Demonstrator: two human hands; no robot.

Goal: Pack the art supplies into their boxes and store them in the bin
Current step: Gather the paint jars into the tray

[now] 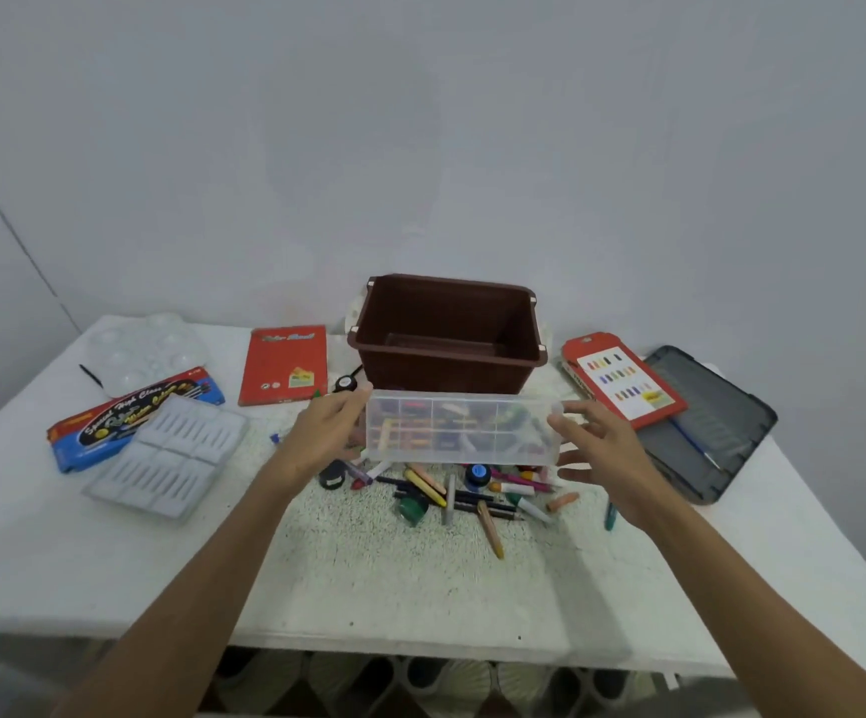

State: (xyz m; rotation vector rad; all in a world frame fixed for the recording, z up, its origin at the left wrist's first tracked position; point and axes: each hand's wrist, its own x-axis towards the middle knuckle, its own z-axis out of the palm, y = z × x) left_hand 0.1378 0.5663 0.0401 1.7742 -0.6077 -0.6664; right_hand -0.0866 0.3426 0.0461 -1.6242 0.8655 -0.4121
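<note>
A clear plastic compartment box is tilted on its side above a pile of loose crayons, markers and small paint pots. My left hand grips its left end, thumb on top and fingers underneath. At its right end is my right hand, fingers spread, with thumb and forefinger tips at the box's edge. Colours show through the box, but I cannot tell whether they are inside it or behind it. The brown bin stands right behind the box and looks empty.
On the white table, a red box, a watercolour carton, a clear tray insert and a white palette lie left. A red crayon box and a grey case with a brush lie right.
</note>
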